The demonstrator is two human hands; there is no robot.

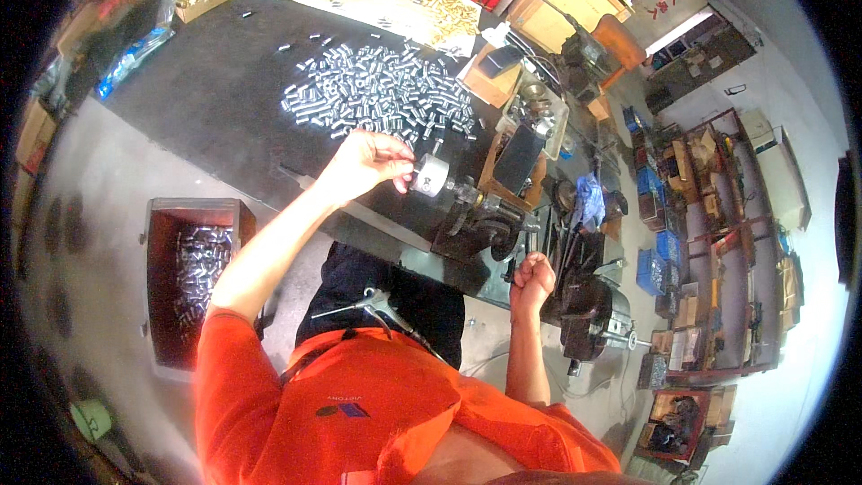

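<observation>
My left hand is closed in a pinch at the face of a round silver metal chuck. Whatever lies between its fingertips is too small or hidden to make out. The chuck sits at the left end of a dark bench machine near the table's front edge. At the machine's right end, my right hand is closed in a fist around a dark lever handle, mostly covered by the fingers. Beyond my left hand lies a wide pile of small silver metal sleeves on the dark tabletop.
On the floor at the left, a wooden box holds many similar silver sleeves. Brass-coloured pieces lie on paper at the back. A tray of parts and a bench vise stand to the right, with loaded shelves beyond.
</observation>
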